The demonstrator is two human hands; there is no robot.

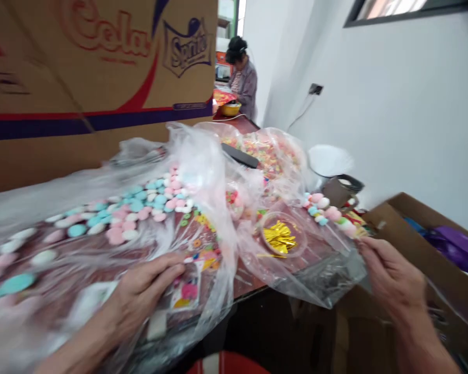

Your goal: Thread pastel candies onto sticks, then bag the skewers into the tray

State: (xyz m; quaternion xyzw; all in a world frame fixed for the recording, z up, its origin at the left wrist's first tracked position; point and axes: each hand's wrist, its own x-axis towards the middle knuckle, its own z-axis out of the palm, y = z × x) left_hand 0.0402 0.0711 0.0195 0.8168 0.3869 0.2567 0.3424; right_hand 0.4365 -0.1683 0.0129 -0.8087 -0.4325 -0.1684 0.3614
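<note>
My right hand (393, 280) is closed at the near end of a strand of pastel balls (331, 212), pink, white and blue, at the table's right side. My left hand (146, 291) has its fingers pressed together beside a small printed packet (185, 291) with pink and yellow on it; what they hold, if anything, is hard to make out. Pink, blue and white rounded pieces (136, 205) lie spread on clear plastic to the left. Gold twist ties (280, 236) sit in a round clear tub (304, 244) between my hands.
A large cardboard carton (101, 93) stands at the back left. Clear plastic bags (203, 150) cover much of the table, one with many small coloured pieces (275, 150). An open carton (405, 208) with purple contents is at right. Another person (249, 85) stands at the far end.
</note>
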